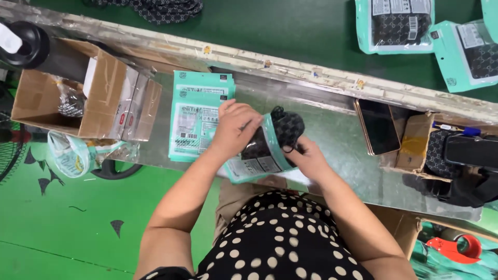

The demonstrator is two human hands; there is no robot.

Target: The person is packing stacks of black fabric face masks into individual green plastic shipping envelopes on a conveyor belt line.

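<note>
My left hand grips the upper edge of a teal plastic pouch held over the metal worktop. My right hand pushes a black patterned fabric piece into the pouch's open mouth, with part of the fabric still sticking out. A stack of flat empty teal pouches lies just left of my left hand.
An open cardboard box stands at the left end of the worktop. A phone leans at the right beside a small box of black fabric pieces. Filled teal pouches lie on the green belt beyond. Red tape dispenser at lower right.
</note>
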